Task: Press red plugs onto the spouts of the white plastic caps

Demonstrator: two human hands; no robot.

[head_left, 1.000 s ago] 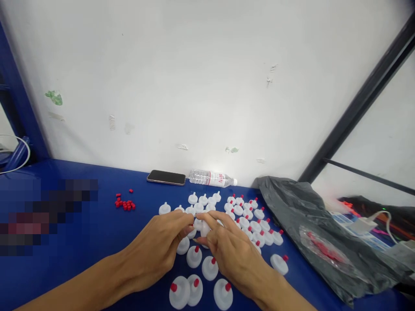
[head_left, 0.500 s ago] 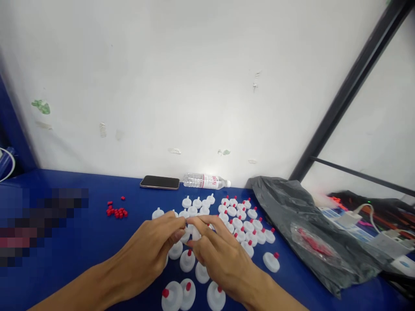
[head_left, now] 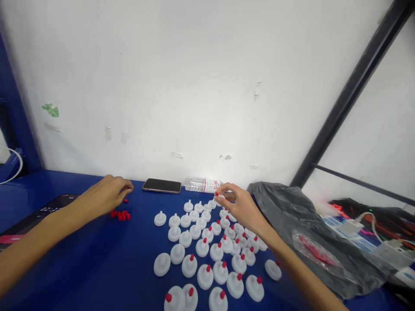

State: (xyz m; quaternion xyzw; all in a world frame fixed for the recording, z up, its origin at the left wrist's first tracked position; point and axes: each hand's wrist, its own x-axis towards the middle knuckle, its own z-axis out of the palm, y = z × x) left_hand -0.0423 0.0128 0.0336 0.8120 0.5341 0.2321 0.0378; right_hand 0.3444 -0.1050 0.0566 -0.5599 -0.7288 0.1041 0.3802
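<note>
My right hand (head_left: 238, 205) pinches a white disc with a red-capped nozzle (head_left: 219, 198) between thumb and fingers, at the back of the group near the bottle. My left hand (head_left: 112, 192) hovers over a small pile of red caps (head_left: 120, 215), its fingers curled together; their tips are partly hidden, so what they hold, if anything, does not show. One loose red cap (head_left: 126, 201) lies just below those fingers. Between the hands stand several bare white discs (head_left: 160, 219) with uncapped nozzles. Nearer and to the right are several red-capped discs (head_left: 205, 277).
A phone (head_left: 162, 185) lies along the wall beside a clear plastic bottle (head_left: 202, 185). On the left, a screen showing a clock (head_left: 52, 208) is partly under my left forearm. A grey plastic bag (head_left: 292, 224) carries a clear packet of red pieces (head_left: 316, 250); white plugs and cables are beyond.
My hands have parted from the middle. The left has moved left to the red caps; the right has moved up and right, with a red-capped disc now visible in its fingers.
</note>
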